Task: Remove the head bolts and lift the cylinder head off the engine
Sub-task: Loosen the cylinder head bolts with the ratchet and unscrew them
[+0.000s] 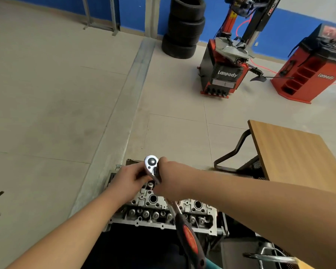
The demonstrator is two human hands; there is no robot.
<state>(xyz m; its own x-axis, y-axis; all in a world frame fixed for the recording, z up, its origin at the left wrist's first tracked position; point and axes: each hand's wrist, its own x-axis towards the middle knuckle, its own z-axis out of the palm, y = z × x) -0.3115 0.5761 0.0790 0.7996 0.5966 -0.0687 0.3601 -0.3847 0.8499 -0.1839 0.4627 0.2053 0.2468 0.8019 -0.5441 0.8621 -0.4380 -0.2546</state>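
Observation:
The bare aluminium cylinder head (161,212) sits on the engine at the bottom centre, with its valve springs and plug wells exposed. A chrome ratchet wrench (152,165) is held above its far end, and the red and black handle (190,239) slants down toward me. My right hand (170,177) grips the shaft just below the ratchet head. My left hand (131,178) holds something under the ratchet head, and its fingertips are hidden there. No head bolt is plainly visible.
A wooden table (299,152) with a bent metal leg stands at the right. Further back are a stack of tyres (183,28), a red tyre changer (225,65) and a red wheel balancer (314,65). A metal floor channel (124,117) runs away from the engine.

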